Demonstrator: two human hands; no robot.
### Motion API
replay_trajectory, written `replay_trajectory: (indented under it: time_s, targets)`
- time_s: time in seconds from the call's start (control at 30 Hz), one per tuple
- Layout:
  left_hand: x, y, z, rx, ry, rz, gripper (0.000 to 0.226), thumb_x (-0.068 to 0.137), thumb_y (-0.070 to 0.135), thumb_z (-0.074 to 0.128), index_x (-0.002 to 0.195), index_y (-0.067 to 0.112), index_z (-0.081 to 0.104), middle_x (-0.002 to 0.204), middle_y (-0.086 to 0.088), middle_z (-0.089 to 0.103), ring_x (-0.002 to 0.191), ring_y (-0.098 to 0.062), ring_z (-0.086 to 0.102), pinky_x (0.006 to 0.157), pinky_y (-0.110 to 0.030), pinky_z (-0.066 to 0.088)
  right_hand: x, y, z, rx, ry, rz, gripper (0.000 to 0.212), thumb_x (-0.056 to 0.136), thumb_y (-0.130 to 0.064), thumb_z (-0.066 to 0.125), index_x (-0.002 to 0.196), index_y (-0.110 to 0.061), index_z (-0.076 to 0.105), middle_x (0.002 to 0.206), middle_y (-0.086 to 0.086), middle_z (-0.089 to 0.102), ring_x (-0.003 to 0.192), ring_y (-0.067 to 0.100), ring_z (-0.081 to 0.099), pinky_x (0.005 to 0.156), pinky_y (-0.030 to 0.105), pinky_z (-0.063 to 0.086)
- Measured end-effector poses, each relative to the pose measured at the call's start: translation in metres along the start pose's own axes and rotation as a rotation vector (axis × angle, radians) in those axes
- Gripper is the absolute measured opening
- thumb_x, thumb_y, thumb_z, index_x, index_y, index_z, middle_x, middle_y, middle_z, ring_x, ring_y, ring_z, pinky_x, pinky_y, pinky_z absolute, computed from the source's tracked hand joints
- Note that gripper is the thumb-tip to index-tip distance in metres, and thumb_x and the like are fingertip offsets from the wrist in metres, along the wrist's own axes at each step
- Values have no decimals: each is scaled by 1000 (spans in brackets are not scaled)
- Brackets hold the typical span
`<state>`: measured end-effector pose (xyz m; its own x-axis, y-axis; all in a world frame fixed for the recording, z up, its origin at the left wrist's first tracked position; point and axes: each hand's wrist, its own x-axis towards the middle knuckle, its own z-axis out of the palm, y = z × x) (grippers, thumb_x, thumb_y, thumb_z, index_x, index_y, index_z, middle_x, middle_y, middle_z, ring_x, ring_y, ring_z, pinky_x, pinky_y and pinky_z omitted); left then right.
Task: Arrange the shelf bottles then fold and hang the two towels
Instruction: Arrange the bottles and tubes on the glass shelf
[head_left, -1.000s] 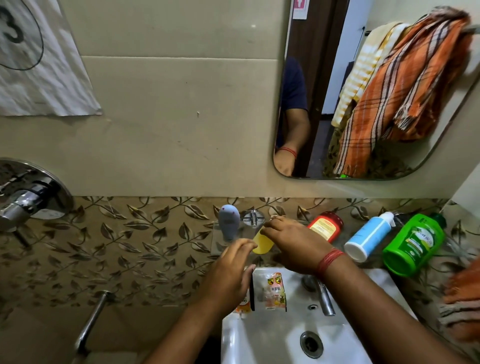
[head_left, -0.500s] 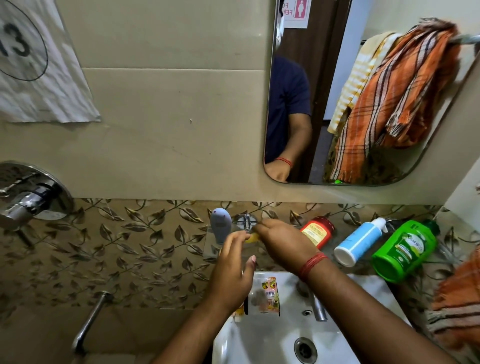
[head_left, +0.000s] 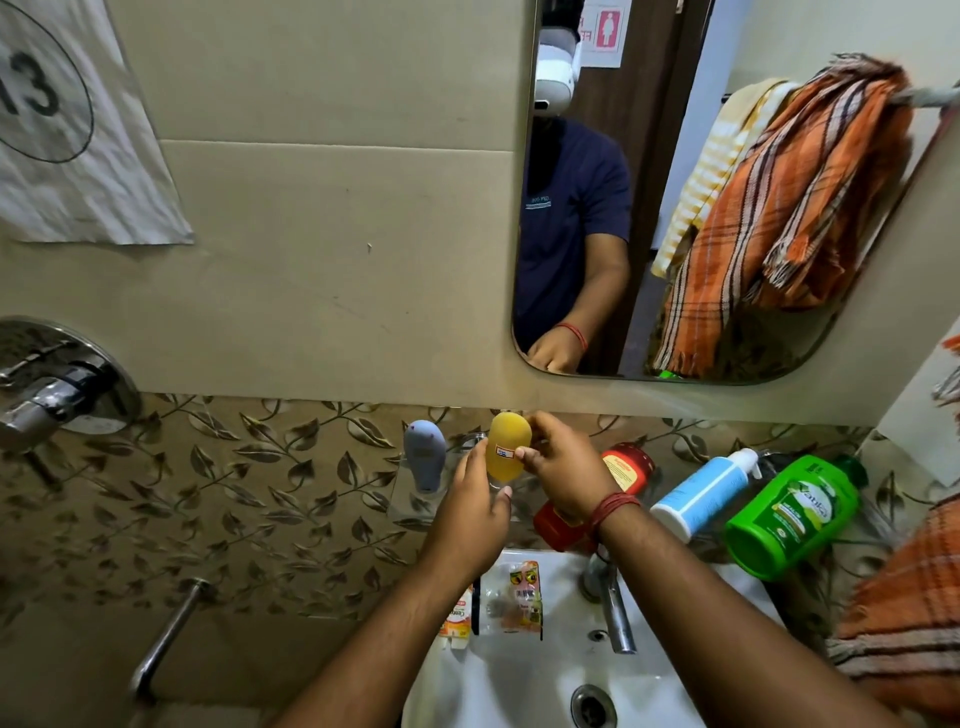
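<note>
Yellow bottle (head_left: 509, 449) stands upright at frame centre over the glass shelf (head_left: 415, 499), long axis vertical, rounded end up. Left hand (head_left: 475, 512) and right hand (head_left: 563, 467) pinch its sides, fingers curled round it. One grey bottle (head_left: 425, 454) stands upright just left. To the right, three bottles lie on their sides: red (head_left: 626, 467), blue-and-white (head_left: 701, 491), green (head_left: 789, 514). Two towels, orange plaid (head_left: 789, 208) and yellow-striped (head_left: 711, 166), show in the mirror (head_left: 649, 104), upper right.
</note>
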<state>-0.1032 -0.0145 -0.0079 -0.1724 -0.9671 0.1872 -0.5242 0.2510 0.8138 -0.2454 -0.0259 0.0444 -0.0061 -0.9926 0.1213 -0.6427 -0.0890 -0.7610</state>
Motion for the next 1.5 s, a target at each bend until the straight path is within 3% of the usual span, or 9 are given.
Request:
replay_trajectory:
  time_s: [0.13, 0.37, 0.73, 0.87, 1.03, 1.1, 1.23, 1.37, 1.5]
  targets:
    - [-1, -6, 4, -17, 32, -25, 65, 101, 20, 56, 157, 25, 23, 157, 2, 35, 124, -4, 43, 92, -23, 39, 2, -2, -4, -52, -60, -28, 29, 94, -13, 64, 122, -21, 58, 119, 1, 67, 108, 16, 61, 95, 43, 54]
    - [-4, -8, 6, -32, 24, -24, 65, 100, 18, 56, 156, 28, 24, 154, 4, 38, 135, -12, 45, 99, -26, 40, 0, 1, -2, -132, -150, -35, 47, 91, -13, 68, 134, -22, 53, 129, 3, 64, 119, 20, 59, 101, 41, 49]
    - [-4, -9, 7, -5, 3, -30, 69, 99, 20, 57, 157, 29, 20, 157, 4, 35, 137, -15, 45, 107, -35, 46, 4, 3, 0, -103, -133, -9, 50, 88, -11, 72, 133, -23, 54, 127, 2, 65, 117, 19, 59, 100, 37, 47]
    - [-2, -10, 8, 1, -13, -42, 70, 99, 22, 58, 157, 30, 19, 156, 4, 36, 132, -15, 49, 102, -35, 49, 4, 4, 0, -97, -128, -6, 50, 87, -12, 72, 133, -22, 54, 127, 3, 65, 117, 19, 59, 101, 39, 48]
    - [-3, -12, 7, -47, -22, -46, 73, 97, 22, 60, 156, 31, 19, 155, 4, 40, 136, -13, 46, 103, -33, 44, 1, -1, -6, -86, -156, 19, 67, 85, -11, 75, 141, -22, 40, 134, 7, 60, 122, 23, 58, 101, 42, 51]
    - [-8, -11, 3, -112, 23, -63, 71, 97, 17, 60, 156, 27, 23, 155, 4, 39, 139, -13, 43, 108, -34, 42, -5, -2, -16, -58, -80, 13, 70, 86, -9, 73, 145, -21, 37, 138, 6, 58, 127, 21, 55, 103, 36, 49]
    - [-32, -10, -2, -113, 132, -15, 46, 97, 12, 58, 140, 25, 46, 134, 7, 51, 118, -6, 54, 93, -22, 47, -34, 10, -33, -230, 120, -72, 50, 91, -9, 65, 136, -22, 48, 136, -1, 57, 125, 15, 54, 97, 26, 46]
    - [-43, -5, 9, -57, 50, 53, 28, 98, 16, 59, 123, 26, 55, 119, 11, 56, 105, 2, 56, 87, -20, 50, -68, 28, -30, -377, 208, -48, 35, 91, -6, 60, 123, -18, 55, 123, 4, 56, 109, 22, 59, 89, 35, 52]
    - [-40, 7, 25, -25, -76, 29, 29, 99, 24, 59, 127, 25, 53, 123, 8, 54, 105, -6, 57, 88, -25, 50, -88, 37, -12, -495, 189, 46, 48, 85, 1, 58, 129, -16, 51, 133, 4, 44, 95, 28, 63, 77, 35, 53]
